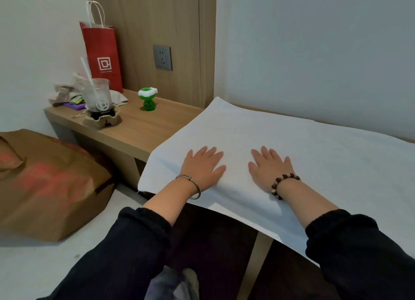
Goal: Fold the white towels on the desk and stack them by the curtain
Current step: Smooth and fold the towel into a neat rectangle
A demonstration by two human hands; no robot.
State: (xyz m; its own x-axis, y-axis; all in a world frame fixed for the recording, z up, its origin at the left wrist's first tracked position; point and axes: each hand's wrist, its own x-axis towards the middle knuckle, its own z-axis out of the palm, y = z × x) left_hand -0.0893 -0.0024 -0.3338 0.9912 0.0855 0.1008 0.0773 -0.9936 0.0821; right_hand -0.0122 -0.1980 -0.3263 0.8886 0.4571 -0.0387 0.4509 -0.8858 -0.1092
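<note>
Pressing flat on a white towel [280,142] spread over the desk [143,129].
Left hand [203,166] and right hand [270,168] lie palm-down, fingers straight; the towel's long axis runs left-right, its near edge overhanging.

White square logo [104,64] on red bag [98,38]

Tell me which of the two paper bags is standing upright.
The red bag with white handles, standing on the wooden shelf against the wood panel. The brown bag lies slumped lower down, at the left.
</note>
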